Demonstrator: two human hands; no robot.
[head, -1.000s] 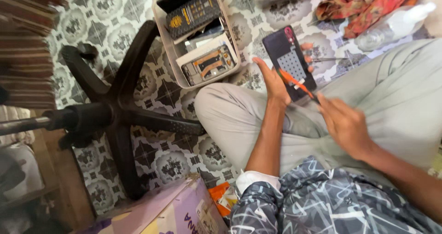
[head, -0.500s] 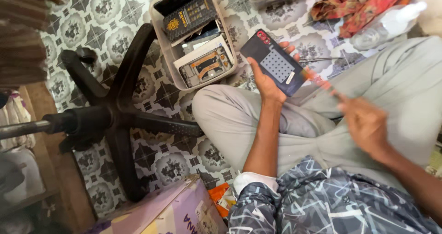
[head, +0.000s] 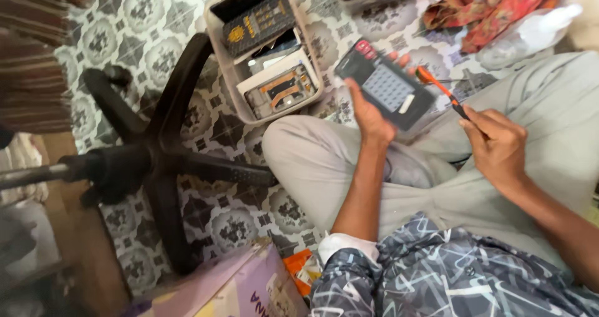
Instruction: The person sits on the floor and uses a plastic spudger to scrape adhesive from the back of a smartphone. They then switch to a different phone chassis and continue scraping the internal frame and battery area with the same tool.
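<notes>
Seated cross-legged on patterned grey-and-white floor tiles [head: 143, 8]. Head view, slightly motion-blurred.

Left hand [head: 369, 114]: closed around the lower edge of a flat black rectangular handset [head: 385, 85] with a grey keypad panel and a red corner. Thumb lies on the near face; fingertips show past the far edge. The device is held above the left knee, face up and tilted, well clear of the floor.

Right hand [head: 497, 145]: fingers pinched shut on the black shank of a slim orange-handled screwdriver [head: 440, 90]. The orange end lies just beside the handset's right edge; whether it touches the case cannot be told.

Surroundings: open grey plastic tray [head: 218, 39] on the floor ahead of the knee, holding a dark box with gold print, a white carton and small orange-and-grey parts. Black five-legged chair base [head: 156, 161] lies on the floor to the left. Red patterned cloth [head: 493, 8] and a clear plastic bottle [head: 530, 30] lie at the far right. Pale purple cardboard box [head: 243, 286] at the near edge.

Handling note (judgement): for working the tool against the case, the device looks best braced against the knee, the tool gripped close to its working end, and pressure kept along the shaft so it does not skid across the keypad.
</notes>
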